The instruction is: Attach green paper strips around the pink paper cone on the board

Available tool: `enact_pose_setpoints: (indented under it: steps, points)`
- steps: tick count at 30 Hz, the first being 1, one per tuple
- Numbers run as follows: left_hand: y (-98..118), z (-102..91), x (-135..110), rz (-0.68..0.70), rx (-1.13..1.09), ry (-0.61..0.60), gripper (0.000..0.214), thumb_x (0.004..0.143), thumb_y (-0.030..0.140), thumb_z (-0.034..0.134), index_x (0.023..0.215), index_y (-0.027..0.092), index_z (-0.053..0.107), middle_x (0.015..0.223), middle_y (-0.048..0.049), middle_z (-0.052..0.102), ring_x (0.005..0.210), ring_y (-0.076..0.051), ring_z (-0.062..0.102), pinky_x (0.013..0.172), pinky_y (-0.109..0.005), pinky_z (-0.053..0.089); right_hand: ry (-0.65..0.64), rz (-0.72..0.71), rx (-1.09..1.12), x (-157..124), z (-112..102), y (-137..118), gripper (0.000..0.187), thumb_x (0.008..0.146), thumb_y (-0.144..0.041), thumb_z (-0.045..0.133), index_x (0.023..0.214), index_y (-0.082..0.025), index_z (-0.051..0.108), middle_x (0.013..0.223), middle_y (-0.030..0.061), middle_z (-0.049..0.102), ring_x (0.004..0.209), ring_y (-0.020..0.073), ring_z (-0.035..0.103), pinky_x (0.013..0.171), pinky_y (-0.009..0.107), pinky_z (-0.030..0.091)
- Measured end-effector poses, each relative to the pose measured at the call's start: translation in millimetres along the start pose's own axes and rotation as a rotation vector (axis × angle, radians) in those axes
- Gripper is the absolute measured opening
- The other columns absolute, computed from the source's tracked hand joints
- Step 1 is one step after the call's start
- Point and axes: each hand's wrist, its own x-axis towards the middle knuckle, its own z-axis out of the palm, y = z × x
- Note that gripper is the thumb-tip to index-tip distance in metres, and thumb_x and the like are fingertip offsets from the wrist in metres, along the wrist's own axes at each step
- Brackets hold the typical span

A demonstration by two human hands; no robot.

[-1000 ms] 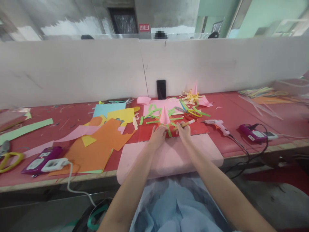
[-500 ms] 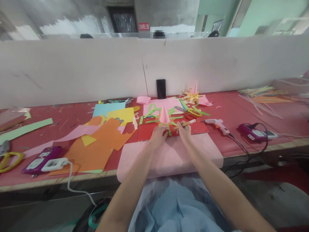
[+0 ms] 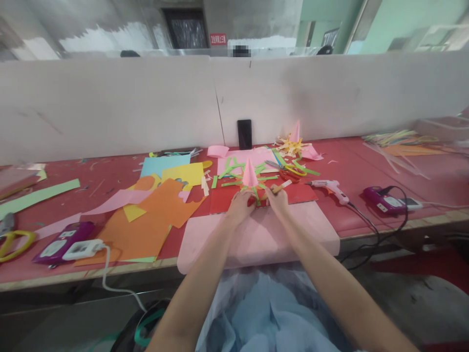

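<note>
A paper craft with a pink paper cone [image 3: 250, 174] in its middle and green paper strips [image 3: 234, 170] fanned around it stands on a red sheet [image 3: 302, 193]. My left hand [image 3: 241, 203] is closed at the near side of the craft, its fingertips by a green strip; exactly what they pinch is hidden. My right hand [image 3: 277, 199] is closed around a pencil [image 3: 283, 186], which slants up to the right. Its fingertips meet the same near green strip, close to my left fingers. Both wrists rest over a pink pad [image 3: 256, 234].
Scissors [image 3: 293, 169] lie behind the craft. A hot glue gun [image 3: 331, 189] rests to the right, its cord running off the edge. Orange paper [image 3: 142, 225] and yellow-handled scissors [image 3: 16, 242] are on the left. A phone [image 3: 245, 134] leans against the white partition [image 3: 146, 102].
My right hand has shifted slightly left with the pencil, bringing its fingertips to the near green strip, closer to my left hand. My left hand has barely moved.
</note>
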Motion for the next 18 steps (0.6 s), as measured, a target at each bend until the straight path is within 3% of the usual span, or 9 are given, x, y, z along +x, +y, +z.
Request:
enact_pose_setpoints:
  steps: [18]
  points:
    - [3.6,-2.0,-0.9,0.002,0.025,-0.004,0.022,0.068,0.016,0.059,0.089,0.022,0.062,0.110,-0.0035,0.062,0.107,-0.020,0.056,0.103,-0.037,0.037,-0.049,-0.053,-0.120,-3.0,0.6,-5.9,0.029,0.074,-0.042,0.047,0.054,-0.024,0.034,0.036,-0.0061,0.047,0.041,0.0126,0.047,0.053,0.022,0.038]
